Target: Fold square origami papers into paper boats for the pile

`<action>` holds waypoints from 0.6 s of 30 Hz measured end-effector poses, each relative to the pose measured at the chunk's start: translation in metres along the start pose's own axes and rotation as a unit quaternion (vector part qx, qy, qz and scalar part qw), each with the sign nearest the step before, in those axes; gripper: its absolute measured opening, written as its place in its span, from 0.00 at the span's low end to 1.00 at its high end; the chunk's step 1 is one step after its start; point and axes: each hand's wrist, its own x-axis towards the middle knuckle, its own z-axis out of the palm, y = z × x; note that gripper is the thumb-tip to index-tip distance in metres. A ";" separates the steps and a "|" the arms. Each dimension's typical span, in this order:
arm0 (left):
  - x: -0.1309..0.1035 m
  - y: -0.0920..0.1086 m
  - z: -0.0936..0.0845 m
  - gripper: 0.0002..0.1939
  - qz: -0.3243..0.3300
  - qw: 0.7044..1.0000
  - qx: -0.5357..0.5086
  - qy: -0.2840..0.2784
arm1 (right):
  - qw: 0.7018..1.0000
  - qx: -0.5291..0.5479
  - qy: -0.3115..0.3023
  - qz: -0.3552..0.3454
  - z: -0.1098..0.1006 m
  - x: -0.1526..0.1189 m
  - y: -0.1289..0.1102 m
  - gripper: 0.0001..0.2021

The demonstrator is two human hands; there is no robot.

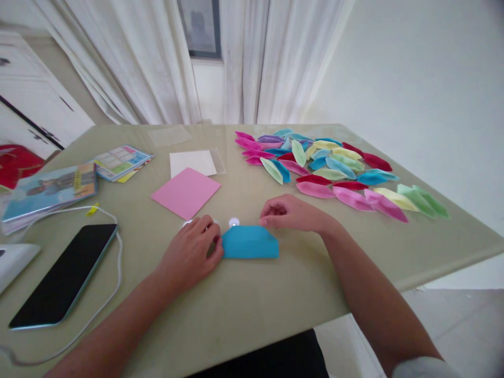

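A blue sheet of folded paper (250, 243) lies on the table before me, long and flat, with slanted upper corners. My left hand (195, 245) is closed at its left end, thumb and forefinger on the edge. At the upper right slant, my right hand (290, 214) has its fingers curled together, the tips against the paper's edge. Just behind the blue paper is a small round white item (233, 222); another white bit is partly hidden by my left hand. A pink square sheet (186, 193) lies beyond my left hand.
Many folded paper pieces in several colours (315, 161) spread over the table's far right. White sheets (192, 161) lie behind the pink one. On the left are a phone (65, 273), a white cable (120, 262), booklets (51, 189) and printed cards (121, 160).
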 end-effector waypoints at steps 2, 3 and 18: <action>0.000 0.001 0.000 0.07 -0.004 1.000 0.006 -0.004 | 0.998 -0.021 -0.047 0.021 0.000 -0.001 -0.001 0.19; 0.000 0.001 0.000 0.07 -0.008 1.000 0.000 -0.004 | 0.997 -0.027 -0.061 0.025 0.002 -0.001 -0.001 0.18; -0.001 0.005 0.004 0.11 -0.059 0.979 -0.187 -0.054 | 0.995 -0.078 -0.059 -0.014 0.022 0.002 -0.006 0.10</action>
